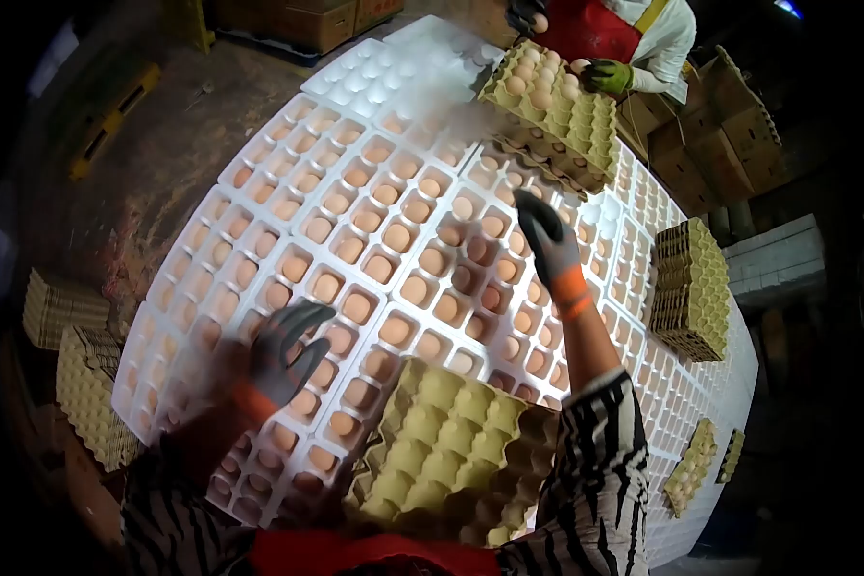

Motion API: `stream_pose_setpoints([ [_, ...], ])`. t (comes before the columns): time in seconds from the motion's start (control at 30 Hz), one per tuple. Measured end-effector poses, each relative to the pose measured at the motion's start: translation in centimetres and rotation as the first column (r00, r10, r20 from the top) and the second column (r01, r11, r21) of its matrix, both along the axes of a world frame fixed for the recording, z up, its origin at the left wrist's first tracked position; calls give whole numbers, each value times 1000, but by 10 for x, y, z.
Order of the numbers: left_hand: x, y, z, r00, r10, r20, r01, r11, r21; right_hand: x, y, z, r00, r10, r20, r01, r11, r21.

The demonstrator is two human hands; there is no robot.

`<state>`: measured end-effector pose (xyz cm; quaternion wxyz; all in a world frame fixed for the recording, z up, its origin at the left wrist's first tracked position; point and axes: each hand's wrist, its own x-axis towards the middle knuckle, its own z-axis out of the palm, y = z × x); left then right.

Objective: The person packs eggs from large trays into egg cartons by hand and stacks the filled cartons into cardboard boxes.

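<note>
My left hand (293, 353), in a grey glove with an orange cuff, hovers over the white foam egg trays (386, 300) at left of centre. Its fingers are spread and curved, and I see nothing held in them. An egg (339, 340) sits in a cell close to its fingertips. Farther forward, my right hand (547, 235), gloved the same way, reaches over eggs in another foam tray. Its fingers are stretched out, with no egg visible in them. Directly before me lies a pulp egg tray (442, 432), its near cups bare.
Across the table a co-worker's green-gloved hand (607, 76) rests by a pulp-tray stack (557, 120) with eggs on top. More stacked pulp trays (689, 288) stand at right. Others (91, 394) stand beyond the left edge. Cardboard boxes (730, 144) are behind.
</note>
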<state>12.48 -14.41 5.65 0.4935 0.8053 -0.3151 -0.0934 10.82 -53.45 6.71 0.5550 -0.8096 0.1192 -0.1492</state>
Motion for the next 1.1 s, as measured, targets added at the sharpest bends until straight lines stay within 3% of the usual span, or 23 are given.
stream_pose_setpoints([
  [0.03,-25,15,7,989,83,-124,-87,996,-30,-40,6,14,995,-6,-100,6,1000,0],
  [0.1,-66,48,-4,996,70,52,-74,994,76,-126,22,36,998,-4,-68,-11,974,-226],
  [0.13,-94,53,-10,992,116,-46,-116,993,-10,-168,29,39,993,-96,-63,87,988,-126],
  [0.17,-116,60,-3,990,131,-50,-123,984,133,-211,40,40,978,-193,-80,193,981,-17],
  [0.23,-160,66,-7,982,124,-143,-109,988,109,-289,68,40,903,-424,-69,428,903,49],
  [0.27,-183,68,-18,956,141,-257,-145,989,4,-328,79,25,845,-530,-70,535,841,87],
  [0.3,-202,72,-32,965,137,-222,-131,991,41,-363,94,10,803,-590,-89,595,782,187],
  [0.37,-227,74,-55,874,66,-482,-157,976,-150,-418,130,-21,769,-600,-220,634,761,140],
  [0.4,-224,71,-32,989,12,-151,28,965,262,-429,155,-20,765,-564,-311,613,786,81],
  [0.43,-230,69,-31,985,7,-170,30,976,218,-433,180,-19,748,-529,-402,587,809,26],
  [0.5,-236,63,-36,979,-5,-204,32,991,127,-433,217,2,770,-483,-417,565,819,96],
  [0.53,-238,61,-21,985,-4,-170,35,983,183,-436,222,3,801,-511,-312,540,842,5],
  [0.6,-242,64,-11,936,28,-351,-44,998,-39,-437,229,24,840,-526,-133,510,849,-137],
  [0.63,-245,68,-3,894,28,-448,-100,985,-139,-436,230,36,866,-491,-97,493,870,-4],
  [0.67,-245,74,8,911,33,-411,-90,989,-120,-434,230,47,889,-455,-56,458,880,127],
  [0.7,-253,76,21,761,-32,-648,-244,911,-332,-433,230,53,907,-421,-10,410,876,253],
  [0.73,-257,86,33,771,25,-637,-204,956,-210,-433,232,56,931,-362,40,337,898,284],
  [0.8,-261,130,13,988,-11,-157,12,1000,6,-427,234,75,971,-223,87,205,963,178],
  [0.83,-266,142,20,993,-32,110,19,993,119,-424,236,83,985,-148,91,136,983,120],
  [0.9,-292,148,30,938,121,-324,-197,957,-213,-422,243,82,988,-82,132,79,997,26],
  [0.97,-306,157,33,744,123,-657,-455,813,-363,-422,258,76,990,-58,127,11,939,344],
  [1.0,-305,170,14,752,106,-651,-465,784,-410,-426,266,66,989,-67,130,26,955,294],
  [1.1,-316,164,36,852,122,-509,-342,867,-364,-449,277,42,992,-122,37,112,972,207],
])
